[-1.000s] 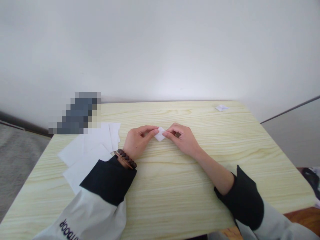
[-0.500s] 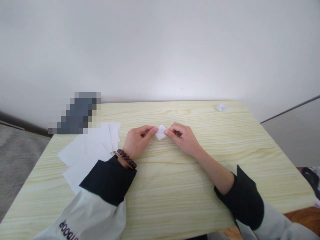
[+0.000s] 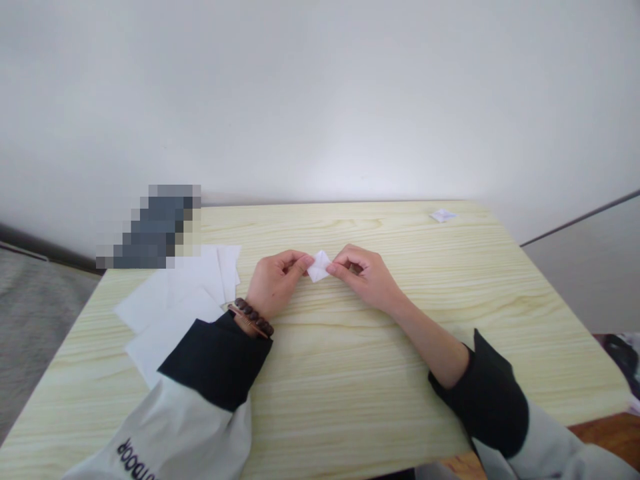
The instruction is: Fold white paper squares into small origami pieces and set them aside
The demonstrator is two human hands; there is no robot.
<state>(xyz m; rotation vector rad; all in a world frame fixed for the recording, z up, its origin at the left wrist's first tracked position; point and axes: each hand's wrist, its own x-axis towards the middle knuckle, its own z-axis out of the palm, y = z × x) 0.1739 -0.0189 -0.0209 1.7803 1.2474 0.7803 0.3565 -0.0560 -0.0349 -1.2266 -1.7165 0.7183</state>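
A small piece of folded white paper (image 3: pixel 319 267), roughly diamond-shaped with creases across it, is held above the middle of the table. My left hand (image 3: pixel 277 280) pinches its left corner between thumb and fingers. On the other side, my right hand (image 3: pixel 367 277) pinches the right corner the same way. The fingertips cover both corners of the paper. Beaded bracelets circle my left wrist, and both sleeves have dark cuffs.
Several white paper sheets (image 3: pixel 175 293) lie overlapping at the left, partly under my left sleeve. Behind them is a blurred-out dark object (image 3: pixel 155 230). Another folded white paper piece (image 3: pixel 443 215) rests at the back right of the wood-patterned table (image 3: pixel 340 400), which meets a white wall (image 3: pixel 320 100).
The folded paper shows slightly larger between my fingers and has shifted a little to the left. Both hands keep their pinch and have hardly moved.
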